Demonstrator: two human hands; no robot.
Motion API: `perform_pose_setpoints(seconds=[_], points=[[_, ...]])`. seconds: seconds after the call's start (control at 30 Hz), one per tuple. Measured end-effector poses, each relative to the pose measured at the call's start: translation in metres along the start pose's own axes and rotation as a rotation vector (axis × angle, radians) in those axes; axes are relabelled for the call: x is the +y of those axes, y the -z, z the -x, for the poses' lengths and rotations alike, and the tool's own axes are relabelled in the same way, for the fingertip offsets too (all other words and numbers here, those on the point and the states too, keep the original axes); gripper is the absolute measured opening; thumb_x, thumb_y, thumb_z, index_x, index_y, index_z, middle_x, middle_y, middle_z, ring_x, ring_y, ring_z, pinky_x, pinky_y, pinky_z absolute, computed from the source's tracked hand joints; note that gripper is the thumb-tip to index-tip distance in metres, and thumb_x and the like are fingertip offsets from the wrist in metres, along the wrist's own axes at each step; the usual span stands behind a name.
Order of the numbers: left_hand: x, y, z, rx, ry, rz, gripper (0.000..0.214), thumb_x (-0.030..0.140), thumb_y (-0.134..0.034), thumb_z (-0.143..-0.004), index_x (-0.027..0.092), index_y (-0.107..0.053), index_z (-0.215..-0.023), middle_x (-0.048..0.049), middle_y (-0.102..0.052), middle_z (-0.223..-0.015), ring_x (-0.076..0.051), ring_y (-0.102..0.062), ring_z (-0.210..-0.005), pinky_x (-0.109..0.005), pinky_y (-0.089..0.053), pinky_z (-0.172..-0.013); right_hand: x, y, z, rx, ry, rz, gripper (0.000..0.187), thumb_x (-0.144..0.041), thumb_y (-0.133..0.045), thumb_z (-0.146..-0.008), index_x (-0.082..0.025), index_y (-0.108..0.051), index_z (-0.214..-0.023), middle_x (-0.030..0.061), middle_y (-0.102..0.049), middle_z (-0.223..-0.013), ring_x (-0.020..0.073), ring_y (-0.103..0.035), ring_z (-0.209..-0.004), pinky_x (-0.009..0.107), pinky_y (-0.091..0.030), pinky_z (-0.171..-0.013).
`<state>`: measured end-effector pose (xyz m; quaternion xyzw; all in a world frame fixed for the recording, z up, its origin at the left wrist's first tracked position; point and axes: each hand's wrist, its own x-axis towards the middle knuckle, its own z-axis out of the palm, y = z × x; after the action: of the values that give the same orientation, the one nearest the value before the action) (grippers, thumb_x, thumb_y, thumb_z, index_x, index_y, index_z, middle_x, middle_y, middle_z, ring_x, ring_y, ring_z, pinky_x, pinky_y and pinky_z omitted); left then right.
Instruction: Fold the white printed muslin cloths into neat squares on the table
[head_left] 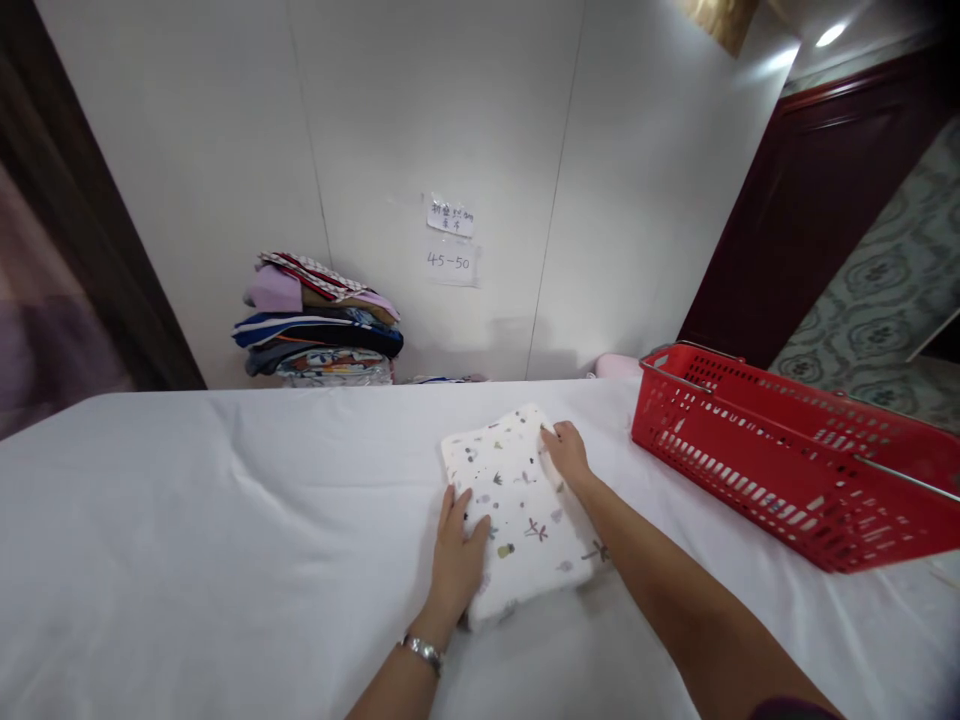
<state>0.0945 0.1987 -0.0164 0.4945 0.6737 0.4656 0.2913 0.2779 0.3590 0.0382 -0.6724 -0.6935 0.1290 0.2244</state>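
A folded white cloth (517,510) printed with small plants and palm trees is in front of me over the white-covered table. Its near edge looks slightly raised and blurred, with a shadow beneath. My left hand (456,560), with a silver bracelet at the wrist, holds the cloth's left side, thumb and some fingertips on top. At the far right corner, my right hand (568,455) grips the edge with bent fingers. The undersides of both grips are hidden.
A red perforated basket (757,450) with metal handles stands on the table (187,530) at the right. Behind the table's far edge rises a stack of folded fabrics (322,330). Paper labels (451,262) hang on the pale wall. A pink object (617,366) shows beside the basket.
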Motion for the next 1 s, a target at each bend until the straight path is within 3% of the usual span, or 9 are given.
perform_pose_setpoints(seconds=[0.13, 0.3, 0.4, 0.53, 0.83, 1.0], points=[[0.003, 0.0, 0.0, -0.01, 0.004, 0.015, 0.044, 0.033, -0.049, -0.083, 0.023, -0.047, -0.126, -0.0036, -0.018, -0.15, -0.023, -0.026, -0.134, -0.034, -0.038, -0.102, 0.015, -0.007, 0.002, -0.062, -0.089, 0.023, 0.026, -0.033, -0.041, -0.083, -0.016, -0.061, -0.079, 0.0113, -0.065, -0.089, 0.0219, -0.058, -0.086, 0.027, -0.039, -0.069], [0.007, 0.002, -0.001, 0.01, 0.016, 0.004, 0.049, 0.033, -0.046, -0.084, 0.021, -0.04, -0.132, -0.0052, -0.018, -0.15, -0.022, -0.024, -0.135, -0.035, -0.034, -0.106, 0.02, -0.01, 0.0, -0.101, -0.099, 0.037, 0.03, -0.04, -0.044, -0.083, -0.016, -0.058, -0.096, 0.0117, -0.065, -0.097, 0.023, -0.059, -0.086, 0.028, -0.039, -0.067], [0.009, 0.006, -0.004, 0.045, 0.031, -0.044, 0.055, 0.035, -0.045, -0.084, 0.019, -0.033, -0.135, -0.0087, -0.021, -0.149, -0.023, -0.024, -0.135, -0.038, -0.026, -0.11, 0.017, -0.008, 0.001, -0.107, -0.087, 0.062, 0.032, -0.043, -0.04, -0.086, -0.017, -0.058, -0.091, 0.0126, -0.065, -0.096, 0.0241, -0.059, -0.088, 0.029, -0.039, -0.068], [0.01, 0.009, -0.006, 0.05, 0.022, -0.095, 0.06, 0.039, -0.049, -0.081, 0.019, -0.032, -0.135, -0.0111, -0.028, -0.146, -0.025, -0.028, -0.133, -0.038, -0.026, -0.109, 0.012, -0.008, 0.003, -0.075, -0.055, 0.091, 0.027, -0.038, -0.039, -0.088, -0.018, -0.056, -0.091, 0.0128, -0.063, -0.1, 0.0241, -0.057, -0.096, 0.03, -0.038, -0.074], [0.008, 0.009, -0.007, 0.082, -0.03, -0.08, 0.051, 0.025, -0.048, -0.078, 0.018, -0.04, -0.128, -0.01, -0.044, -0.134, -0.023, -0.04, -0.125, -0.037, -0.03, -0.107, 0.004, -0.008, -0.007, -0.066, 0.01, 0.014, 0.031, -0.042, -0.035, -0.089, -0.019, -0.055, -0.089, 0.0048, -0.063, -0.088, 0.0181, -0.056, -0.081, 0.025, -0.037, -0.066], [0.012, 0.01, -0.006, 0.096, -0.03, -0.074, 0.05, 0.019, -0.043, -0.078, 0.017, -0.041, -0.128, -0.0093, -0.042, -0.134, -0.022, -0.04, -0.125, -0.036, -0.029, -0.108, 0.007, -0.011, -0.013, -0.107, -0.026, -0.001, 0.023, -0.034, -0.046, -0.084, -0.016, -0.059, -0.082, 0.0084, -0.065, -0.088, 0.0201, -0.057, -0.083, 0.026, -0.037, -0.068]])
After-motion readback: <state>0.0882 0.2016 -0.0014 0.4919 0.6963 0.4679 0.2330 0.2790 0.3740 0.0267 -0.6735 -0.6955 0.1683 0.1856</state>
